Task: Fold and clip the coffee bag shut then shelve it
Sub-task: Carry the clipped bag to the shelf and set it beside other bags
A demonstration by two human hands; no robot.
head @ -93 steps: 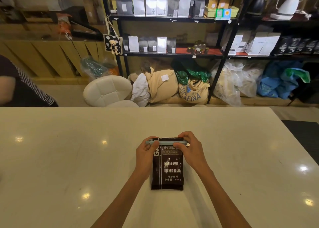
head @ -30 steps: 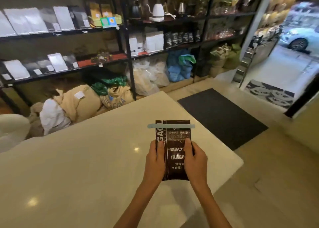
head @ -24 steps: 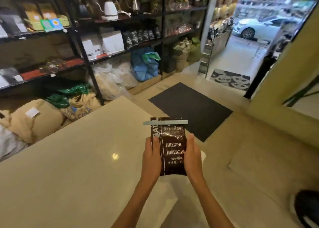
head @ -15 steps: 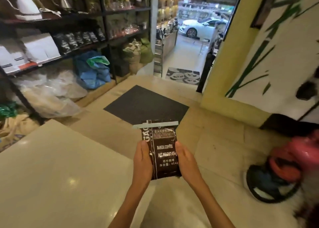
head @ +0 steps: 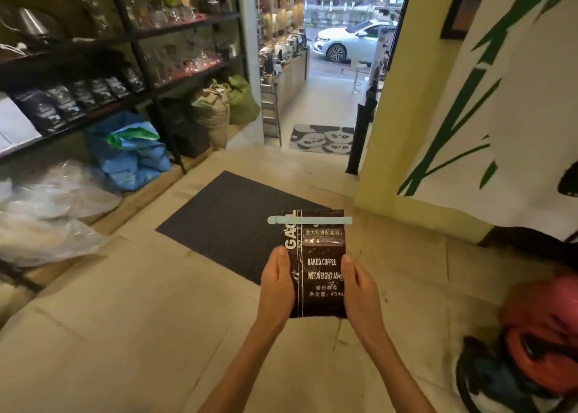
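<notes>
Shelves stand left of the bag, clip already on; both hands grasp it, shelving left.

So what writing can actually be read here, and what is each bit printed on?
All on the coffee bag, held by the left hand and right hand:
"GAO", vertical, partly under the clip, so perhaps cut short
"意大利拼配咖啡"
"BAKED.COFFEE"
"NET.WEIGHT:454", end hidden by a finger
"焙炒咖啡"
"净含量: 454", end hidden too
Labels on the dark bags on the shelf: too small to read.
</notes>
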